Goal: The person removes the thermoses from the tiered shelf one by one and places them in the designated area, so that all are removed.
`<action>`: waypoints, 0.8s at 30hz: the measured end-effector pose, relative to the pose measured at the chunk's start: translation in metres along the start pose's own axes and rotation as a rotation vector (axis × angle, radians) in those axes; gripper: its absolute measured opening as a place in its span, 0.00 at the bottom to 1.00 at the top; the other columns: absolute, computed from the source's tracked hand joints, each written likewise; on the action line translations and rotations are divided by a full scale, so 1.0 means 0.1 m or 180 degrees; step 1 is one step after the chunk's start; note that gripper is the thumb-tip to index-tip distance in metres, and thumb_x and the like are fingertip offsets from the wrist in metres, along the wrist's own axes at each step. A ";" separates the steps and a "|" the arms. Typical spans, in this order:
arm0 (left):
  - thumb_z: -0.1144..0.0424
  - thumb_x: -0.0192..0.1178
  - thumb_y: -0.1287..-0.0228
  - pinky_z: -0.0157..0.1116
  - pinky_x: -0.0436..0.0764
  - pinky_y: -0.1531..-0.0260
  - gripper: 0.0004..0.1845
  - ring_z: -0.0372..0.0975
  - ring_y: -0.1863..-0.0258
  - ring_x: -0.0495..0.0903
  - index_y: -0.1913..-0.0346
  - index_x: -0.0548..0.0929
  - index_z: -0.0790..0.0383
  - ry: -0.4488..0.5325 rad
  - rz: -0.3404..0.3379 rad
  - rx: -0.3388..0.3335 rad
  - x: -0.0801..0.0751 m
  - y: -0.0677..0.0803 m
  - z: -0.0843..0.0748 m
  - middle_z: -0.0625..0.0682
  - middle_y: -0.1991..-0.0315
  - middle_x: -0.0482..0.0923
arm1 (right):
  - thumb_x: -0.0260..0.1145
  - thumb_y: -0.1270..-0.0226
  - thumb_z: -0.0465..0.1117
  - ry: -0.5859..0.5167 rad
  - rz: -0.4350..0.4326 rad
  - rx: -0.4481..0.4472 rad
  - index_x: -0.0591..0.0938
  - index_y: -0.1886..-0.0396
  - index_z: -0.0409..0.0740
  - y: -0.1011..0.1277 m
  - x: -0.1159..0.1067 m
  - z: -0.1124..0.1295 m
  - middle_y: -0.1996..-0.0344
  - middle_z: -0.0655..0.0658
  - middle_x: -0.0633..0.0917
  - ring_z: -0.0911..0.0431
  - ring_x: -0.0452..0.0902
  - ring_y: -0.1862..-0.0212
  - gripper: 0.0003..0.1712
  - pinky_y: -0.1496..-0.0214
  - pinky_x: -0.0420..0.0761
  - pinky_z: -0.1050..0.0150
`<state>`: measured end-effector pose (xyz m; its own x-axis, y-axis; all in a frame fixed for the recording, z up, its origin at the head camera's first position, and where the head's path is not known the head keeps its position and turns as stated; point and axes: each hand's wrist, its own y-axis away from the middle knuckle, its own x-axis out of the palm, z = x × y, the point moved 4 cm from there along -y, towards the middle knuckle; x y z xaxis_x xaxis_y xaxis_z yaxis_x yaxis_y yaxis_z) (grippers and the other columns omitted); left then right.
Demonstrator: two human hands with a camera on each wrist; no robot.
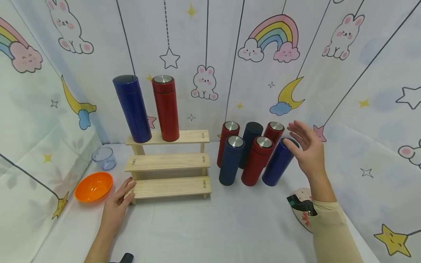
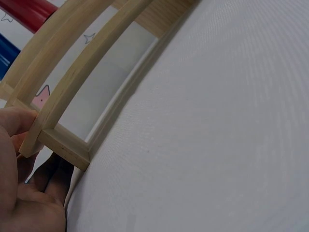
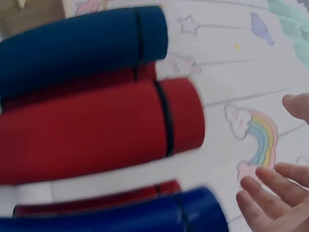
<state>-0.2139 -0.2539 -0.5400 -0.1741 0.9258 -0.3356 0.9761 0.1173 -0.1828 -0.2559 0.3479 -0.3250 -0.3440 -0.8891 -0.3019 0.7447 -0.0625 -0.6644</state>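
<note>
My left hand (image 1: pixel 118 202) grips the left end of the lowest step of a three-tier wooden shelf (image 1: pixel 171 187); in the left wrist view its fingers (image 2: pixel 19 121) bend around the end of the board. A bright blue thermos (image 1: pixel 131 109) and a red thermos (image 1: pixel 166 109) stand on the top tier. My right hand (image 1: pixel 307 149) is raised with spread fingers beside the lid of another bright blue thermos (image 1: pixel 277 164), holding nothing. To its left stand a red thermos (image 1: pixel 255 166) and a dark blue thermos (image 1: pixel 230 164), with several more behind.
An orange bowl (image 1: pixel 93 187) and a clear bluish glass (image 1: pixel 104 159) sit left of the shelf. Under my right forearm lies a round patterned mat (image 1: pixel 300 217), partly covered by a dark wrist strap (image 1: pixel 300 205). A printed curtain (image 1: pixel 197 36) hangs behind the white table (image 1: pixel 210 230).
</note>
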 end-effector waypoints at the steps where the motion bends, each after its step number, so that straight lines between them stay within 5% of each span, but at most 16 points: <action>1: 0.61 0.60 0.15 0.16 0.65 0.36 0.23 0.37 0.18 0.60 0.24 0.79 0.63 -0.0004 0.0003 -0.0007 0.00 0.00 0.00 0.55 0.18 0.67 | 0.73 0.31 0.25 -0.0045 0.0014 -0.0019 0.76 0.22 0.41 -0.01 0.03 0.04 0.32 0.33 0.82 0.52 0.79 0.31 0.38 0.28 0.76 0.64; 15: 0.61 0.60 0.15 0.15 0.65 0.36 0.24 0.38 0.17 0.60 0.24 0.78 0.63 0.0017 0.0026 -0.0003 -0.01 0.00 -0.02 0.56 0.18 0.66 | 0.73 0.28 0.30 -0.0179 0.0305 -0.0032 0.77 0.22 0.44 -0.24 0.42 0.36 0.32 0.42 0.83 0.49 0.77 0.28 0.36 0.25 0.73 0.61; 24: 0.60 0.60 0.15 0.15 0.64 0.36 0.24 0.36 0.18 0.60 0.24 0.79 0.63 -0.0010 0.0017 0.0003 0.00 0.00 -0.01 0.56 0.18 0.66 | 0.74 0.29 0.29 -0.0396 0.0336 -0.0128 0.77 0.24 0.38 -0.39 0.72 0.50 0.32 0.39 0.83 0.47 0.79 0.29 0.35 0.25 0.74 0.59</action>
<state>-0.2136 -0.2539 -0.5392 -0.1691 0.9253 -0.3394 0.9770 0.1119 -0.1817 -0.2809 0.2634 -0.2866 -0.1896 -0.9392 -0.2861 0.7487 0.0503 -0.6610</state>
